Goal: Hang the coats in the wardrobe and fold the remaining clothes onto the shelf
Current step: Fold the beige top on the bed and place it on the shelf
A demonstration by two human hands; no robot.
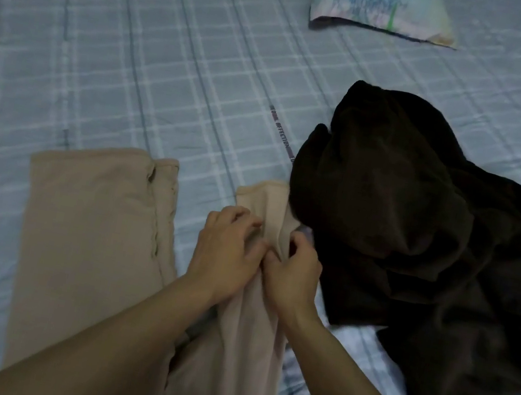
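While left hand [226, 254] and right hand [294, 274] grip the beige trousers [88, 236] leg, pull it flat, clear of the dark garment [407, 206].

Two hands [228, 251] [293, 278], two garments [91, 219] [404, 222], one pillow [380, 6]

Trousers [91, 219] on the bed [104, 48], heaped garment [404, 222] against their right leg, pillow [380, 6] well behind.

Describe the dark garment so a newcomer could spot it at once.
Start from the blue checked bedspread filling the view. On its right side, nearer than the patterned pillow, lies a dark brown garment. Unlike the laid-out beige trousers beside it, it is a crumpled heap.
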